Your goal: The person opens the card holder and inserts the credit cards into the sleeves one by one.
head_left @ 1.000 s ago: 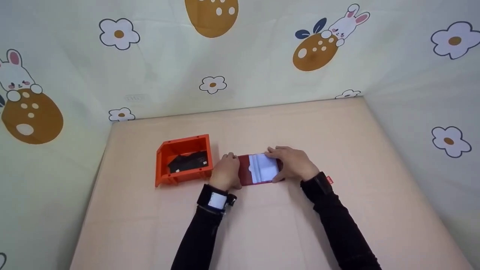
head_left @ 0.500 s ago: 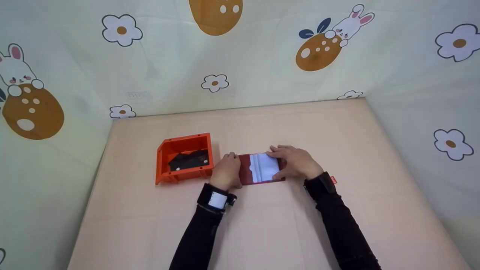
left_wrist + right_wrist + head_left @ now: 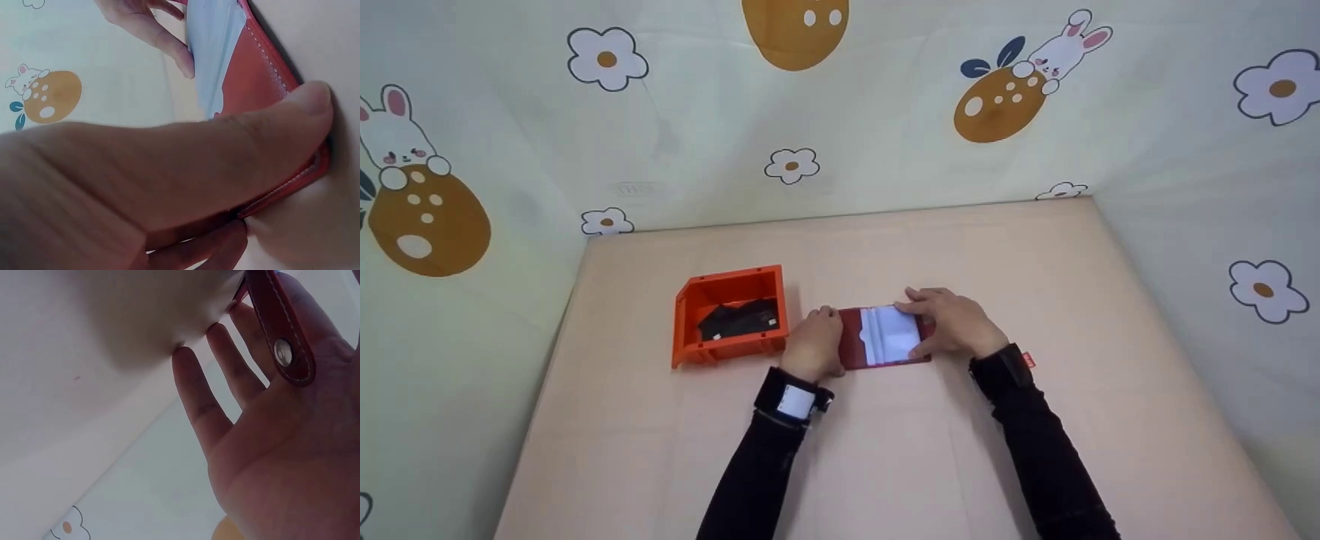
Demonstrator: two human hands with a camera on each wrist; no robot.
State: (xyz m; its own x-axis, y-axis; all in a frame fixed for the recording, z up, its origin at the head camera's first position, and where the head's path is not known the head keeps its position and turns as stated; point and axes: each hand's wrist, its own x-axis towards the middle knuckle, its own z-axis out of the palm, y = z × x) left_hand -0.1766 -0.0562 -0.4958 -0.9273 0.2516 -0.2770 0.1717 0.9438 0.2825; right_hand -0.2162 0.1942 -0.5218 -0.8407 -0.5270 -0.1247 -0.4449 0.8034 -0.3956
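A red leather wallet [image 3: 851,341] lies open on the table, with clear card sleeves [image 3: 889,336] fanned in its middle. My left hand [image 3: 810,345] pinches its left flap; in the left wrist view the thumb [image 3: 225,152] presses on the red flap [image 3: 253,73] with a finger curled beneath. My right hand [image 3: 956,322] rests on the right side with fairly straight fingers, and one digit touches the sleeves [image 3: 211,39]. In the right wrist view the wallet's snap strap [image 3: 281,332] lies across my right hand's palm [image 3: 270,455].
An orange plastic bin [image 3: 690,330] stands just left of my left hand and holds black cards [image 3: 739,321]. The beige table [image 3: 885,450] is walled in at the back and both sides by pale cloth printed with flowers and rabbits.
My right hand has slid slightly to the right, which uncovers a bit more of the clear sleeves. The left hand and the wallet have stayed put.
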